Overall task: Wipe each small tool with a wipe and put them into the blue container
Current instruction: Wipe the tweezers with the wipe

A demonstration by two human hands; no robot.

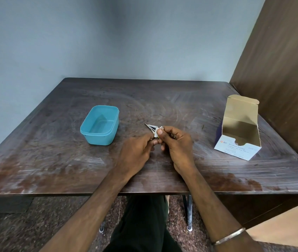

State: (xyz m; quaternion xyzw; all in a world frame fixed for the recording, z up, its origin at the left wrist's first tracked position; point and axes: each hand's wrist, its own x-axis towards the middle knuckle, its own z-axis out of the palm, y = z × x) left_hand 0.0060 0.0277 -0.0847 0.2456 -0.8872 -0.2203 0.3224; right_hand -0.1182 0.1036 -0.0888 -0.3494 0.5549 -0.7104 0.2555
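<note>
A small pointed metal tool [151, 127] sticks out up and to the left from between my two hands over the middle of the table. My left hand [135, 153] grips its lower end. My right hand [175, 142] pinches a small white wipe [158, 132] around the tool with thumb and fingers. The blue container [100, 124] stands open to the left of my hands, with no tool visible inside.
An open box of alcohol swabs [239, 131] stands at the right side of the dark wooden table [53, 160]. A brown wooden panel [281, 70] rises behind the box. The table's front edge is near my forearms.
</note>
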